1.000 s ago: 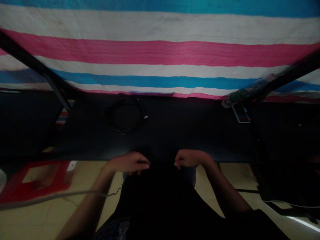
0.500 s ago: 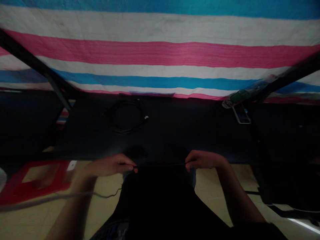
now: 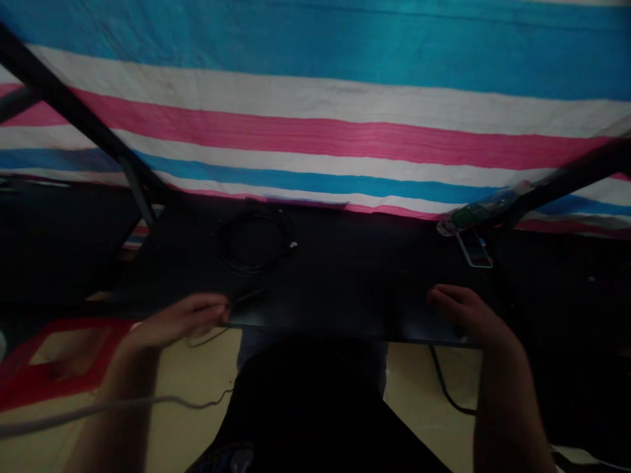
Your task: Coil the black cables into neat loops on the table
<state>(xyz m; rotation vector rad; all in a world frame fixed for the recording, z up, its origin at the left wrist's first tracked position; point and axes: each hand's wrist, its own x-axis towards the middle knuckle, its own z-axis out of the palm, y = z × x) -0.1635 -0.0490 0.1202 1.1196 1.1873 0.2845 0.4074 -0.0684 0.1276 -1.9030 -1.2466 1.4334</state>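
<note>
My left hand [image 3: 197, 318] is closed in a pinch above the table's near edge, left of my body. A thin dark length of cable [image 3: 249, 295] sticks out from its fingertips. My right hand [image 3: 466, 312], blurred, is closed with curled fingers over the near right part of the table. Below it a black cable [image 3: 446, 387] hangs in a curve past the edge; where it meets the hand is hidden. On the table beyond my left hand lies a coiled black cable [image 3: 251, 269] with a small white piece on its right side.
The black table [image 3: 340, 263] ends at a striped sheet [image 3: 315, 141]. A clear bottle with a green label [image 3: 468, 215] and a phone [image 3: 476, 253] lie at the back right. Dark frame bars slant at both sides. A red plastic object [image 3: 64, 322] stands at the lower left.
My hands have moved apart, left hand leftward and right hand rightward. The thin dark line that ran between them no longer shows there. A hanging cable now shows below my right hand.
</note>
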